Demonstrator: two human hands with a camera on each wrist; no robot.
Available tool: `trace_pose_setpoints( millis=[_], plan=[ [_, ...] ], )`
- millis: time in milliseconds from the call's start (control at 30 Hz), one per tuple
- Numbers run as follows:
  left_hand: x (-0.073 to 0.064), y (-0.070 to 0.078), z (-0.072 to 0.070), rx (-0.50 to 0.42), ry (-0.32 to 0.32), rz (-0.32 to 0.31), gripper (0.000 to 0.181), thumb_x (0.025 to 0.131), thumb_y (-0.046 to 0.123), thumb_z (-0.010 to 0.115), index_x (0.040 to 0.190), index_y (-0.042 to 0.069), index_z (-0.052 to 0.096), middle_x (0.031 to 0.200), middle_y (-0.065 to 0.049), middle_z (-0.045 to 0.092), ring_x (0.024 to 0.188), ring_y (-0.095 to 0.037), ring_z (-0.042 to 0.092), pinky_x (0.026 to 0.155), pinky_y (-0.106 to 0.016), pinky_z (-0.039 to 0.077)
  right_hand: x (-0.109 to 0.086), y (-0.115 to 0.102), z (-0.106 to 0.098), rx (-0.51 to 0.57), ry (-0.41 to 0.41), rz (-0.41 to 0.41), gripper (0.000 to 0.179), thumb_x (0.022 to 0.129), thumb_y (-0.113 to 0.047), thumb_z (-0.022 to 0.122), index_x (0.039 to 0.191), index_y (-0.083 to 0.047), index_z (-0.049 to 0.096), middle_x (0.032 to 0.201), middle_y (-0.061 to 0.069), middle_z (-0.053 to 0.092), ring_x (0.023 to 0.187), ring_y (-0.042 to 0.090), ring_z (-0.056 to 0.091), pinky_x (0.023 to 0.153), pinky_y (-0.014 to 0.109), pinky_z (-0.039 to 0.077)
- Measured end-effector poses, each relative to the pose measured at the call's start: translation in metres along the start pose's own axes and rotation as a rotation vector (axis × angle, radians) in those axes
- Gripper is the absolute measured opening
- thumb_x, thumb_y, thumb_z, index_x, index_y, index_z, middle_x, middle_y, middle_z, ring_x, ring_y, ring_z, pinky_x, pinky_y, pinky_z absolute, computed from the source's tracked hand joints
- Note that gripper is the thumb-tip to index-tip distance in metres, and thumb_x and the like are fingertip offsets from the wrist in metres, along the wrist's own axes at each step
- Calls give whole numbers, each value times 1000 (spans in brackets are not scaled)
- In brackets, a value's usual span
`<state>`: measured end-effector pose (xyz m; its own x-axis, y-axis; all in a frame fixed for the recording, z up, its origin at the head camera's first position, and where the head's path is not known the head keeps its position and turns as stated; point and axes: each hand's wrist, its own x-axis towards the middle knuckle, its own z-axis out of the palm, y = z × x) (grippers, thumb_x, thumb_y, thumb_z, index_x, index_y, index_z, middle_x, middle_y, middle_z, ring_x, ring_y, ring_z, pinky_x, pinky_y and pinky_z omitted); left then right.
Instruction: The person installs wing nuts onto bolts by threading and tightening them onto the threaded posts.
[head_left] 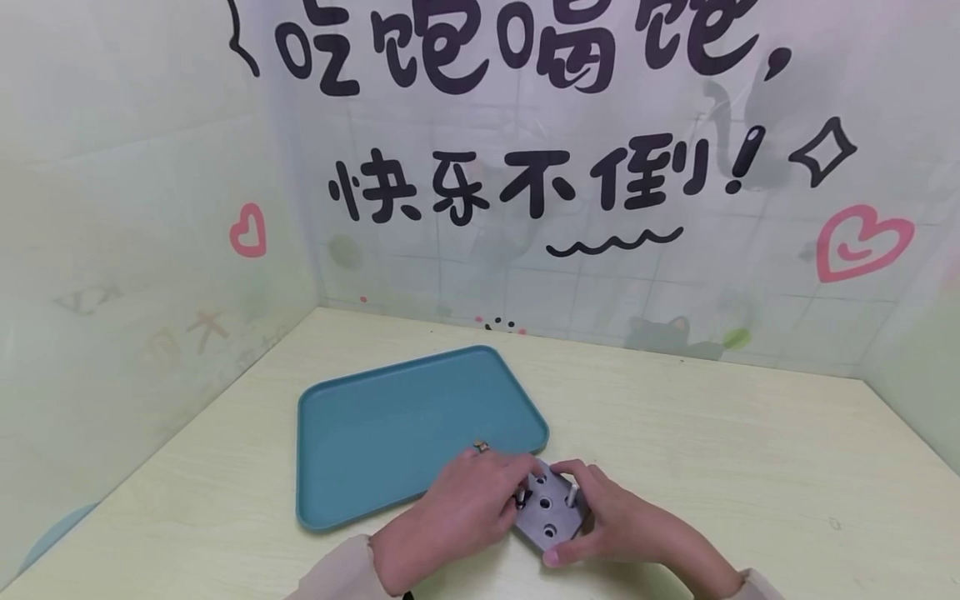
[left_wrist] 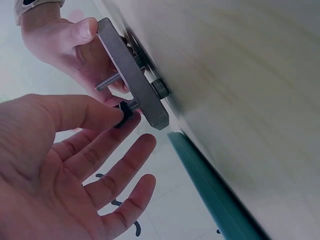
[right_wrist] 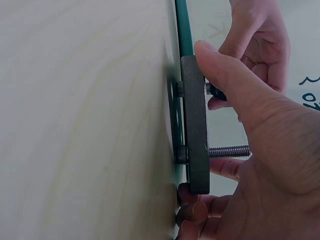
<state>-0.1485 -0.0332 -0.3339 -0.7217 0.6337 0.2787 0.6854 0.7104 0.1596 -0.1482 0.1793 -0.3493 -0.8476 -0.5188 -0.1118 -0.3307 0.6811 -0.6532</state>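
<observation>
- Tbl (head_left: 750, 467): pale wood-grain top, w/ blue-green tray (head_left: 405, 425) lying flat L of ctr.
- Backdrop (head_left: 465, 279): pale sheeting at back & both sides; 2 rows of blk lettering (head_left: 536, 183) on back, pink heart (head_left: 864, 243) at R, another on L side.
- Metal plate (head_left: 531, 523): btwn the 2 hands, just off tray's near R corner, flat side up, 3 open holes in a row.
- 2 threaded bolts stick up thru plate, heads underneath; R bolt (head_left: 572, 495) bare, L one has blk nut (left_wrist: 123, 114).
- L hand (head_left: 472, 500): thumb & index pinch the nut, other fingers spread.
- R hand (head_left: 618, 517): grips plate by its edges, thumb on near side, bare bolt inside its grasp.
</observation>
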Motion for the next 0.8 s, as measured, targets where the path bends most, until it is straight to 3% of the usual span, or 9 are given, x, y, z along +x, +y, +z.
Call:
trace_pose_setpoints(
  millis=[167, 333, 567, 800],
  plan=[
    [0, 0, 0, 35, 4, 17, 36, 78, 4, 63, 109, 21, 61, 94, 8, 67, 78, -8, 58, 71, -27, 43, -1, 0, 0, -3, 3, -9, 87, 70, -49, 76, 135, -11, 33, 103, 4, 45, 91, 14, 44, 74, 25, 38],
    [-1, -1, 0, 69, -2, 8, 34, 78, 21, 69, 111, 19, 60, 90, 7, 58, 75, -9, 51, 66, -25, 43, -1, 1, 0, -21, 9, -22, 86, 70, -50, 76, 134, -11, 33, 102, 3, 45, 91, 14, 45, 75, 26, 38],
    [-1, -1, -1, 23, 5, -28, 30, 78, 30, 67, 106, 18, 61, 72, 10, 62, 61, -4, 45, 67, -29, 45, 0, -1, 0, -14, 7, -17, 86, 70, -50, 76, 134, -11, 34, 104, 3, 45, 93, 15, 45, 77, 28, 39],
    [-2, -1, 0, 57, 16, -28, 31, 79, 31, 67, 106, 20, 60, 95, 9, 65, 77, -9, 55, 70, -29, 44, -1, 0, 0, -23, 15, -24, 85, 70, -50, 76, 134, -12, 35, 103, 2, 45, 93, 13, 45, 76, 27, 39]
  ],
)
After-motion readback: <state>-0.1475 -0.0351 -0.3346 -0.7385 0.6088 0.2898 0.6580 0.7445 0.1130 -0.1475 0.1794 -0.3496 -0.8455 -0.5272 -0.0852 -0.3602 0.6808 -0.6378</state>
